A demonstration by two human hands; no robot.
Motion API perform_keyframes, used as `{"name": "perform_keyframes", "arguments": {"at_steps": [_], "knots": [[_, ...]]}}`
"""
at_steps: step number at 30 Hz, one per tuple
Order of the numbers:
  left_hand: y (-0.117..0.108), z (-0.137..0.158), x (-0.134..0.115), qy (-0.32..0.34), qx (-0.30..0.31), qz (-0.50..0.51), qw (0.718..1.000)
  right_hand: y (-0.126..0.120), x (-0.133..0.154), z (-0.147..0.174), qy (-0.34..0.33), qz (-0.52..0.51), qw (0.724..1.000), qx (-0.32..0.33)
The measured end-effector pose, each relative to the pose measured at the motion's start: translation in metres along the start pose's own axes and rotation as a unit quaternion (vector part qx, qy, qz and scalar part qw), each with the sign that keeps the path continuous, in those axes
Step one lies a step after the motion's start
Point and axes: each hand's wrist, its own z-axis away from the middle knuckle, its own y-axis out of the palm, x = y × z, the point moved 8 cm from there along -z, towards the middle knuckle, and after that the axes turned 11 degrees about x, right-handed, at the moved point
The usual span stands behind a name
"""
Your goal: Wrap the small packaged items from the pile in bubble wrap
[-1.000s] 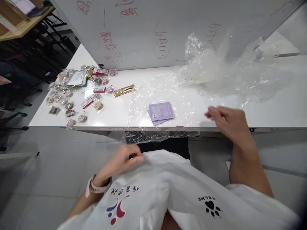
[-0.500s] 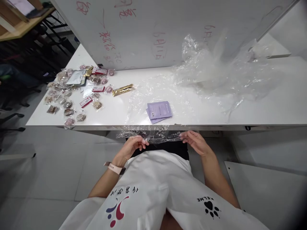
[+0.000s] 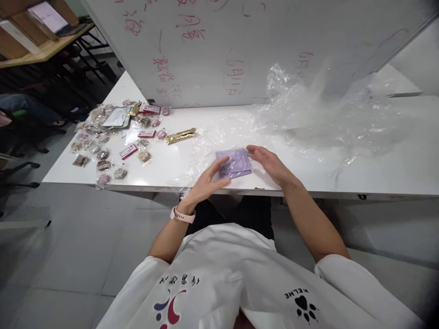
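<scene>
Two overlapping purple sachets (image 3: pixel 236 164) lie near the front of the white table, with clear plastic film (image 3: pixel 209 141) folded over them. My left hand (image 3: pixel 209 180) rests at their left side, thumb and fingers spread apart. At their right edge is my right hand (image 3: pixel 269 163), its fingers stretched out and holding nothing. The film spreads from under my left hand toward the large crumpled plastic heap on the right. A gold stick packet (image 3: pixel 181 136) lies just behind and to the left of the sachets.
Many small wrapped snacks (image 3: pixel 103 154), red-and-white packets (image 3: pixel 128 151) and a silvery pouch (image 3: pixel 117 117) cover the table's left end. A big crumpled plastic sheet (image 3: pixel 308 114) takes up the back right. Behind stands a whiteboard (image 3: pixel 206 55) with red writing.
Both hands have moved forward from the table's front edge to the sachets and let go of the film's edge. That edge has been folded over the sachets. The view has shifted slightly.
</scene>
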Motion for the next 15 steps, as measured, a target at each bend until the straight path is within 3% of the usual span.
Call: {"name": "perform_keyframes", "arguments": {"at_steps": [3,5,8,15], "knots": [[0.01,-0.006,0.013,-0.025,0.051,-0.253,0.966,0.012,0.001,0.002,0.004,0.193,0.977,0.095],[0.007,-0.01,0.021,-0.049,0.055,-0.352,0.933,0.015,0.002,0.002,-0.025,0.288,0.949,0.126],[-0.003,-0.018,0.027,-0.074,0.075,-0.41,0.906,0.013,0.003,-0.004,-0.059,0.359,0.923,0.125],[-0.032,-0.031,0.023,-0.075,0.044,-0.449,0.889,0.02,0.005,-0.01,-0.071,0.441,0.886,0.121]]}}
